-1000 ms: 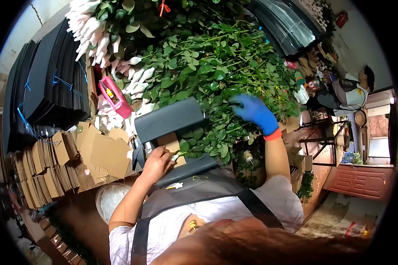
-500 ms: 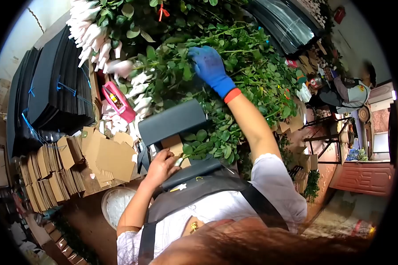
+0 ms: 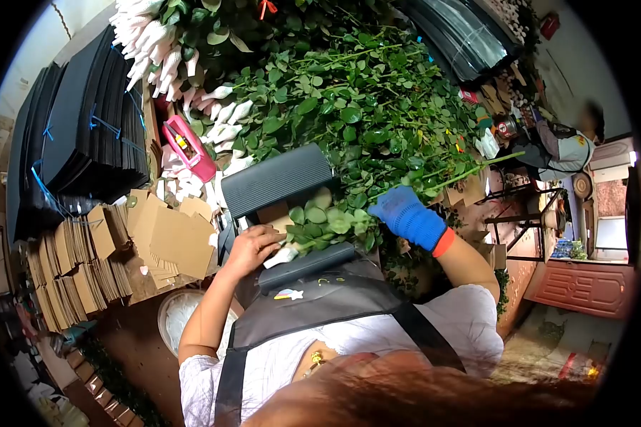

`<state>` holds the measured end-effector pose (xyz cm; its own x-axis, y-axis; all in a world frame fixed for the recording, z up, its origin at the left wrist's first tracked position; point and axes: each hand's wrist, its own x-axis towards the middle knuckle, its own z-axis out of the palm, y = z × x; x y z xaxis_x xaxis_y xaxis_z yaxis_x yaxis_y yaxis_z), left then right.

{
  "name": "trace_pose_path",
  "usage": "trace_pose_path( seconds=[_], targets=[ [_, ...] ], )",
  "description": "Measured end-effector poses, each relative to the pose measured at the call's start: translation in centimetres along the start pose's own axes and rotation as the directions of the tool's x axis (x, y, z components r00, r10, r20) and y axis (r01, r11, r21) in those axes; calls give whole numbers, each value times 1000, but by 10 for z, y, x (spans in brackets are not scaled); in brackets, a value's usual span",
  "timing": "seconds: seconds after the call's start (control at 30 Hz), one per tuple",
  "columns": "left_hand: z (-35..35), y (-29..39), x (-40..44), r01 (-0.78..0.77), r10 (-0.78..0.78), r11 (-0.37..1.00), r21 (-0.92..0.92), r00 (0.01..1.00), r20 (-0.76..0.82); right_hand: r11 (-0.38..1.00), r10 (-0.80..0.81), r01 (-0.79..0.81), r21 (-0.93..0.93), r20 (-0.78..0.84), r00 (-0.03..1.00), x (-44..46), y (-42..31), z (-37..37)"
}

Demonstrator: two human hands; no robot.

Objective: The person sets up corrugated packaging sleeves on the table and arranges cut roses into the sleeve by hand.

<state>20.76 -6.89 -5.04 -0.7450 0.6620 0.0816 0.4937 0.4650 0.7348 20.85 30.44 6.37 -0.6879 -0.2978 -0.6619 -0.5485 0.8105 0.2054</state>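
Leafy stem (image 3: pixel 473 171), in my head view, crosses in front of the wearer, its white-wrapped head (image 3: pixel 281 257) at the left end. The blue-gloved right hand (image 3: pixel 404 217) is closed around it, the bare end sticking out to the right. The bare left hand (image 3: pixel 253 250) curls its fingers at the wrapped head; I cannot tell whether it grips. Just beyond is a dark ridged panel (image 3: pixel 278 179). Farther off I see piled greenery (image 3: pixel 377 107); leftward, a pink holder (image 3: pixel 205 168) and cardboard pieces (image 3: pixel 174 242).
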Motion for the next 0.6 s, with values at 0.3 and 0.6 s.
trace_pose_path(
  seconds=[0.3, 0.6],
  targets=[
    [2, 9, -7, -39, 39, 999, -7, 999, 28, 921, -27, -13, 390, 98, 995, 29, 37, 8],
    [2, 18, -3, 18, -16, 1000, -24, 998, 65, 964, 238, -236, 120, -785, 572, 238, 83, -30]
  ],
)
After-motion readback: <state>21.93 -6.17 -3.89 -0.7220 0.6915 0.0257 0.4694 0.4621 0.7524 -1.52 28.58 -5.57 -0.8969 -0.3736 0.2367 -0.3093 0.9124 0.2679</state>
